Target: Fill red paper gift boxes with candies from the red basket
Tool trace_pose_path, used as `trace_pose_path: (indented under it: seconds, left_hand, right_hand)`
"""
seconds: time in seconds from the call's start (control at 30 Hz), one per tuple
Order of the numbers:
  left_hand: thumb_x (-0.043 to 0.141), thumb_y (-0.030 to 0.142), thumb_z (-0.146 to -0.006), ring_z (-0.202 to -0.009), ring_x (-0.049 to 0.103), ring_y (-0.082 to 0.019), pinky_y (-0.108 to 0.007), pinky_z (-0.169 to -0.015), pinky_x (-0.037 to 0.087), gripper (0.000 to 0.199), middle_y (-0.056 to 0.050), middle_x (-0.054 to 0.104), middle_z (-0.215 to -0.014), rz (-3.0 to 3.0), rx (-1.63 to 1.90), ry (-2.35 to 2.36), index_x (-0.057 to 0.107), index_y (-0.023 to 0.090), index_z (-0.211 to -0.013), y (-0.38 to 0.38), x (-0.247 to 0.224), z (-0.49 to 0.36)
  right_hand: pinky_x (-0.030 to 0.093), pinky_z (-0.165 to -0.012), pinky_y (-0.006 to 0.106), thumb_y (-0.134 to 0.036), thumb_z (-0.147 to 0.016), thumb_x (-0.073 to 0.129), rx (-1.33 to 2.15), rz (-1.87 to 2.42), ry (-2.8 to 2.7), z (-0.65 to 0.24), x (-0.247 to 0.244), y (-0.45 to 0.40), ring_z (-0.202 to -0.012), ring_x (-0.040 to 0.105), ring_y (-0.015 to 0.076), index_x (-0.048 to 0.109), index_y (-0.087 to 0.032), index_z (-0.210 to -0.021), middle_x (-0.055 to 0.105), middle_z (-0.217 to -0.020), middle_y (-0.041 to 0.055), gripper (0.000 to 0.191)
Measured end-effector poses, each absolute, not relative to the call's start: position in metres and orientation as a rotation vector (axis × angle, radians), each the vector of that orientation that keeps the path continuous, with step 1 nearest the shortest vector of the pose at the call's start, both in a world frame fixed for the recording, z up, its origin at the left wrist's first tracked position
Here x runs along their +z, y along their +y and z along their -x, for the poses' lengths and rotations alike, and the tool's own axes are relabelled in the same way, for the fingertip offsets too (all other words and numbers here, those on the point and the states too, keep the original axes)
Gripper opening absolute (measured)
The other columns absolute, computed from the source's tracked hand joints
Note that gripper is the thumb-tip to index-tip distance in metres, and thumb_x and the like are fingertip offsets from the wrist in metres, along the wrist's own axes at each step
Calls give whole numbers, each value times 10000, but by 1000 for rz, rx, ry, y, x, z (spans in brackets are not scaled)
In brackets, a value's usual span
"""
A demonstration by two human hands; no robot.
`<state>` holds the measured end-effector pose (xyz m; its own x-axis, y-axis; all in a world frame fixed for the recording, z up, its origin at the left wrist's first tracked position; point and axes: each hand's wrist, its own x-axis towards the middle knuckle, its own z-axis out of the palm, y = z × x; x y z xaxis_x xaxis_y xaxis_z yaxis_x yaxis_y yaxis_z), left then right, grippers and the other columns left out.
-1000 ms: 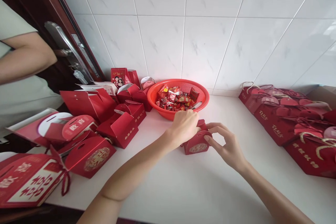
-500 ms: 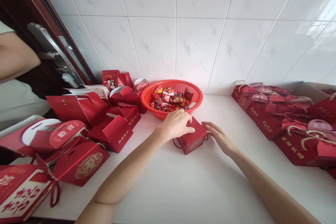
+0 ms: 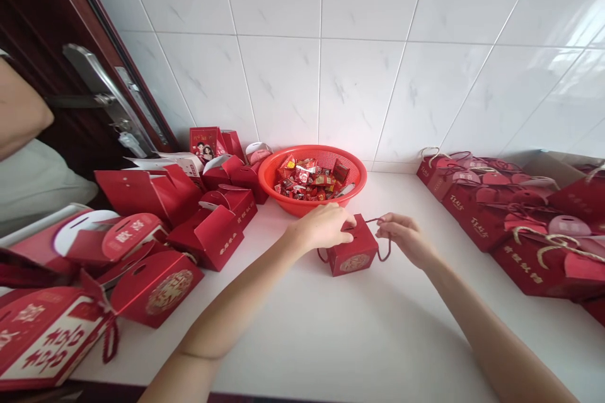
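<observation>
A small red gift box (image 3: 362, 244) with a round gold emblem on its near side stands on the white tabletop (image 3: 321, 334). My left hand (image 3: 324, 227) is closed over its top left part, and its fingertips are partly hidden from me. To the right of the box, my right hand (image 3: 406, 238) pinches a dark red cord (image 3: 389, 250) that loops out of the box's right side. Another cord loop shows at the box's lower left. Just behind the box sits a red plastic basket (image 3: 283, 203) holding many wrapped candies (image 3: 309, 179).
Red boxes (image 3: 208, 236), several with raised flaps, crowd the left side. Rows of closed red boxes (image 3: 477, 220) with cord handles line the right. A tiled wall (image 3: 363, 88) rises behind. At far left are a door handle (image 3: 94, 75) and another person's arm (image 3: 21, 110).
My right hand has gone from lying beside the box with fingers stretched to pinching the cord and drawing it up to the right. The box has turned slightly under my left hand.
</observation>
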<state>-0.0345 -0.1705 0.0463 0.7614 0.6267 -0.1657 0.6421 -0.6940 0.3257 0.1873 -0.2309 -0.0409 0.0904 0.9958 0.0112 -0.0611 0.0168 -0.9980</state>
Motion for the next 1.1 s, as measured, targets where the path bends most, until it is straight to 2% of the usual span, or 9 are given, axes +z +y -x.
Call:
trace_pose_path:
  seconds: [0.13,0.3,0.47,0.6,0.7,0.77,0.87,0.97,1.1]
  left_hand:
    - [553,305,-926,-987,660,-253,-292,-734,464,277,-57,713,-1051,-2498,-145,991,711,272,-1151,-174,47,35]
    - [578,417,-903,-1164,583,-286,-305,-820,481,323,-74,659,-1092,-2524,-114,965,697,299,-1180,-168,42,35]
    - [622,376,-844,-1162,570,-292,-297,-810,488,259,-43,670,-959,-2494,-18,906,749,291,-1053,-165,47,37]
    - [657,166,-745,-878,670,-201,-300,-776,524,507,-55,685,-1162,-2321,164,891,700,271,-1240,-164,54,42]
    - [691,183,-761,-694,667,-124,-324,-770,561,535,-113,638,-1306,-2027,334,800,661,213,-1295,-164,56,43]
    - [724,240,-795,-764,694,-141,-360,-820,573,470,-143,627,-1324,-1850,434,693,672,184,-1258,-165,56,41]
    - [737,280,-841,-1039,693,-215,-392,-902,566,418,-158,617,-1352,-1679,515,581,667,183,-1241,-170,58,37]
    - [696,296,-902,-1244,612,-245,-401,-1008,526,403,-141,606,-1394,-1616,558,538,628,197,-1287,-178,60,35]
    - [696,301,-907,-1338,542,-262,-432,-1099,472,466,-133,573,-1445,-1637,629,534,576,200,-1346,-186,59,29]
  right_hand:
    - [480,-619,288,-401,-695,818,1180,1021,-1059,-184,-18,-242,-587,523,128,672,-220,-704,582,-633,-9,234]
    - [358,-451,254,-444,-753,774,1021,1185,-1367,-160,-16,-253,-543,494,112,744,-211,-972,727,-894,59,321]
    - [379,-457,262,-511,-787,715,989,1383,-1456,-149,-22,-255,-527,533,148,729,-179,-1055,674,-649,11,428]
    - [434,-505,287,-541,-784,694,997,1366,-1456,-150,-23,-256,-591,581,172,716,-177,-1042,729,-787,47,446]
    - [441,-530,296,-502,-800,674,916,1374,-1499,-150,-22,-255,-596,561,166,718,-195,-1009,728,-842,51,374]
    - [402,-512,289,-449,-807,664,743,1407,-1540,-149,-16,-253,-545,475,134,721,-205,-940,700,-813,37,285]
    - [364,-503,283,-435,-817,650,565,1418,-1536,-147,-1,-249,-527,415,121,686,-193,-799,638,-712,22,245]
    - [403,-517,279,-505,-843,637,657,1402,-1512,-146,17,-243,-569,504,150,663,-183,-767,623,-661,27,332]
    - [475,-581,294,-547,-826,666,717,1357,-1525,-144,27,-239,-681,602,198,680,-188,-838,667,-733,49,359]
